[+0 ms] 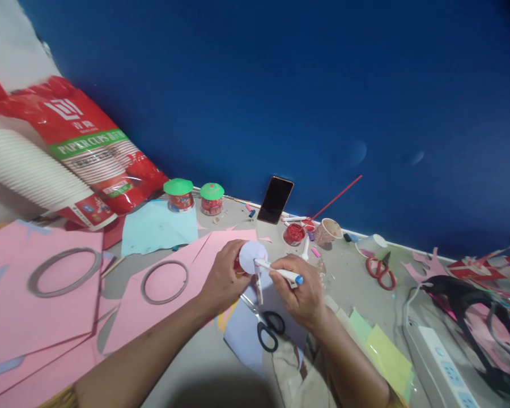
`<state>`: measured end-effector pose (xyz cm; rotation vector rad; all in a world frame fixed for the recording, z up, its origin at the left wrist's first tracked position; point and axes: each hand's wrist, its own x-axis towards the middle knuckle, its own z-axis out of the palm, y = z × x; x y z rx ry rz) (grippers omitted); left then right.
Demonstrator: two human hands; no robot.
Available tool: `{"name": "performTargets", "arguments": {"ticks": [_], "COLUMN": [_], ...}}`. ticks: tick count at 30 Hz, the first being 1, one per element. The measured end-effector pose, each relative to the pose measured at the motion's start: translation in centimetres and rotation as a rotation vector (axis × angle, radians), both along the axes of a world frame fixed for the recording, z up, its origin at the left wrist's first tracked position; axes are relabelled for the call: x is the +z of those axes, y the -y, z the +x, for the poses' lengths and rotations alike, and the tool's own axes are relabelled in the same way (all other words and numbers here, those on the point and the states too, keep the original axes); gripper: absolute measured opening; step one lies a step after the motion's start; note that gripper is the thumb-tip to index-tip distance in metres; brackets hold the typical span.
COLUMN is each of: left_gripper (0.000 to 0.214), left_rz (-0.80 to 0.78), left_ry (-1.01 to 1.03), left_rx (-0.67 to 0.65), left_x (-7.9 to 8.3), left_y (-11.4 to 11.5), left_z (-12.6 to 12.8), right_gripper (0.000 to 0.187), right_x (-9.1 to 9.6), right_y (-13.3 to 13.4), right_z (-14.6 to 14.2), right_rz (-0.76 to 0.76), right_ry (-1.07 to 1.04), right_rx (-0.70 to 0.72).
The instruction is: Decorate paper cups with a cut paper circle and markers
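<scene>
My left hand (228, 271) is closed around a small cup topped with a round lavender paper disc (250, 255); most of the cup is hidden by the fingers and the disc. In my right hand (301, 289) is a white marker pen (283, 272) with a blue end, its tip touching the disc near the right edge. Just below the disc, a slim white piece (259, 290) points downward. Black-handled scissors (266, 328) lie under my hands on lavender paper (244, 337).
Two small cups with green paper tops (212, 198) stand at the back, left of an upright phone (275, 199). Pink sheets (127, 317) with grey rings (165, 282) cover the left. Red-handled scissors (381, 272), a power strip (446, 368) and a black glue gun-like tool (471, 306) lie right.
</scene>
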<state>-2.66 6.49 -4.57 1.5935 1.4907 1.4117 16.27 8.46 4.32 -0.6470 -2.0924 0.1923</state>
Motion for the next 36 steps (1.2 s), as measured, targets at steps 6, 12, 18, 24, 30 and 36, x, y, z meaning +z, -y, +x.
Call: {"name": "performTargets", "arguments": {"ticks": [6,12,18,24,30,36], "left_gripper": [0.054,0.055,0.054,0.055,0.052,0.054], "left_rz": [0.004,0.011,0.014,0.004,-0.006,-0.13], "left_ry": [-0.02,-0.012,-0.02,-0.011,0.026,0.174], "left_rx": [0.0,-0.01,-0.01,-0.001,0.007,0.04], "left_x": [-0.06,-0.15,-0.24,-0.1,0.55,0.69], "left_y": [-0.08,-0.03,-0.14,-0.08,-0.01,-0.02], "left_z": [-0.03,-0.07,-0.12,-0.01,0.18,0.41], "right_gripper": [0.025,0.03,0.027,0.023,0.018,0.012], "right_x": [0.22,-0.06,0.17,0.13,0.4,0.51], "right_y": [0.02,0.04,0.0,0.03,0.1,0.09], "right_z": [0.04,-0.07,0.05,-0.01,0.31,0.61], "right_rz": [-0.004,-0.005,-0.006,-0.006,0.012,0.005], "right_ry": [-0.013,0.009,-0.002,-0.003,-0.037,-0.091], "right_rx": [-0.002,-0.01,-0.014,-0.007,-0.067,-0.146]}}
